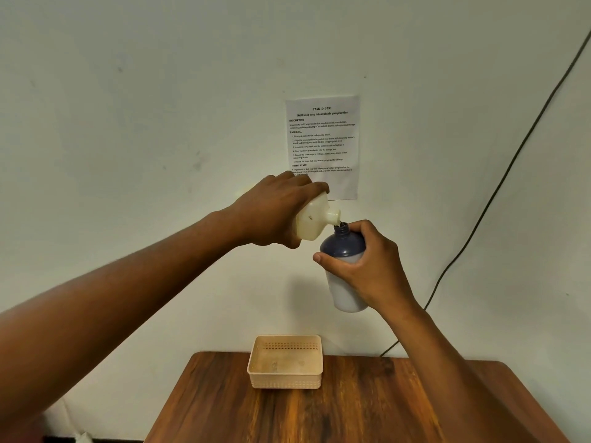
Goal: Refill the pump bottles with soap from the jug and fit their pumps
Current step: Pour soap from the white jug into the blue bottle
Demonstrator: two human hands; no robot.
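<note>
My left hand (275,209) grips a cream-coloured soap jug (315,220), tipped to the right with its open spout over the neck of a pump bottle (343,251). That bottle has a dark blue top and a white lower body, stands upright in the air, and carries no pump. My right hand (367,266) holds it around the middle, thumb across the front. Both are raised well above the table, in front of the wall. A thin stream at the spout meets the bottle's mouth.
A wooden table (335,410) lies below, with a beige perforated plastic basket (285,361) at its far edge. A printed task sheet (323,135) is stuck on the wall. A dark cable (499,187) runs down the wall at right.
</note>
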